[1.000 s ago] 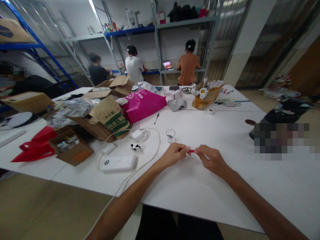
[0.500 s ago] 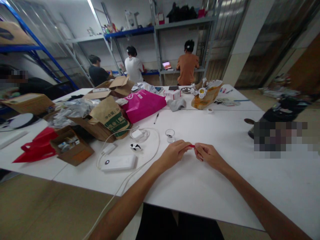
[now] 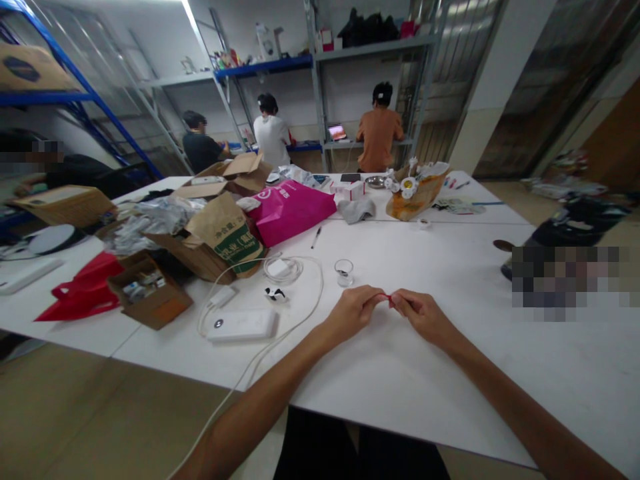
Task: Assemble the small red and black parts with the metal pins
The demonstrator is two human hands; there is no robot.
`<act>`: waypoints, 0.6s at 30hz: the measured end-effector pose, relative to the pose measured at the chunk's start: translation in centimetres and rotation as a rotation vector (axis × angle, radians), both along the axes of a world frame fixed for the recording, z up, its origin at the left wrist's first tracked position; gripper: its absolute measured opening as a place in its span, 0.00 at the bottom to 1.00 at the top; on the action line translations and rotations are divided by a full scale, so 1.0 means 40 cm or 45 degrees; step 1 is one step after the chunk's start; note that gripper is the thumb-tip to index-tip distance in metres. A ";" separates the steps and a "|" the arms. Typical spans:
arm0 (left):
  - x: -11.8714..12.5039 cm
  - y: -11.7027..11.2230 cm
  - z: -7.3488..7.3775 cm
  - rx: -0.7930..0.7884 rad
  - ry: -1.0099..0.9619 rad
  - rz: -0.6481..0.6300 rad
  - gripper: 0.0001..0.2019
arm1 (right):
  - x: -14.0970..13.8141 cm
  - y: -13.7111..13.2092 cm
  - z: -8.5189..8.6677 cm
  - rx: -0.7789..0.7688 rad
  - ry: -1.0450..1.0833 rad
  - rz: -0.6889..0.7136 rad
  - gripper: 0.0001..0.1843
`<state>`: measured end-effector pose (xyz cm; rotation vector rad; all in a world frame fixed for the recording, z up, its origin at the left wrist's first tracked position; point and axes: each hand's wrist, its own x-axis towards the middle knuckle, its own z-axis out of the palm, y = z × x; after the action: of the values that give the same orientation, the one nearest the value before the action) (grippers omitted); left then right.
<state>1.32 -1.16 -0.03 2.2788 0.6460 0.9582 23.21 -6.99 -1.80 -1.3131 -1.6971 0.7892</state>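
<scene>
Between my two hands is a small red strip (image 3: pixel 389 297), thin and mostly covered by my fingers; its kind is too small to make out. My left hand (image 3: pixel 357 308) pinches its left end between thumb and fingers. At the other end, my right hand (image 3: pixel 416 313) is closed on it, fingertips almost touching those of the left. Both hands are over the white table (image 3: pixel 380 367). Just beyond the left hand stands a clear cup (image 3: pixel 344 273) with something small and dark inside.
Left of my arm lie a white power bank (image 3: pixel 243 325), a looped white cable (image 3: pixel 300 268) and a small black-and-white object (image 3: pixel 275 294). Farther back are a pen (image 3: pixel 316 237), a magenta bag (image 3: pixel 295 210), open cardboard boxes (image 3: pixel 150 300) and a red bag (image 3: pixel 83 293). Several people sit beyond.
Less of the red strip shows, and it looks bent where my fingertips have come closer together. The view has shifted slightly; the things on the table lie as before.
</scene>
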 end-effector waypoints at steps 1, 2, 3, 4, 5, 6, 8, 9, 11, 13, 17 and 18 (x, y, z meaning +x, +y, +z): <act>0.003 -0.002 0.004 -0.090 -0.010 0.024 0.16 | -0.002 -0.001 -0.001 0.067 -0.056 -0.012 0.24; 0.006 -0.003 0.006 -0.198 -0.016 0.049 0.17 | -0.003 -0.003 -0.001 0.142 -0.110 -0.023 0.22; 0.010 -0.002 0.009 -0.324 -0.024 0.065 0.19 | -0.003 -0.003 0.000 0.221 -0.159 -0.032 0.20; 0.013 -0.001 0.010 -0.467 -0.038 0.069 0.21 | -0.003 -0.004 0.002 0.297 -0.202 -0.040 0.18; 0.015 0.001 0.012 -0.621 -0.060 0.053 0.24 | -0.002 -0.003 0.005 0.366 -0.236 -0.046 0.17; 0.017 0.004 0.014 -0.773 -0.088 0.020 0.27 | -0.002 -0.003 0.009 0.425 -0.261 -0.045 0.15; 0.016 0.011 0.019 -1.020 -0.140 -0.079 0.30 | -0.001 -0.001 0.016 0.509 -0.281 -0.036 0.13; 0.014 0.015 0.021 -1.102 -0.149 -0.131 0.31 | 0.000 0.000 0.020 0.534 -0.280 -0.027 0.12; 0.009 0.020 0.025 -1.194 -0.131 -0.206 0.33 | 0.002 0.001 0.024 0.558 -0.265 -0.002 0.10; 0.005 0.022 0.027 -1.198 -0.095 -0.223 0.34 | 0.004 0.003 0.024 0.555 -0.248 0.006 0.09; 0.005 0.020 0.027 -0.946 -0.073 -0.175 0.32 | 0.011 0.007 0.015 0.465 -0.196 -0.041 0.10; 0.006 0.019 0.027 -0.839 -0.083 -0.152 0.30 | 0.013 0.009 0.013 0.417 -0.172 -0.055 0.10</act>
<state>1.55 -0.38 1.06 1.6733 0.6677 0.6342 23.74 -6.65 -1.28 -1.1901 -1.8076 0.3829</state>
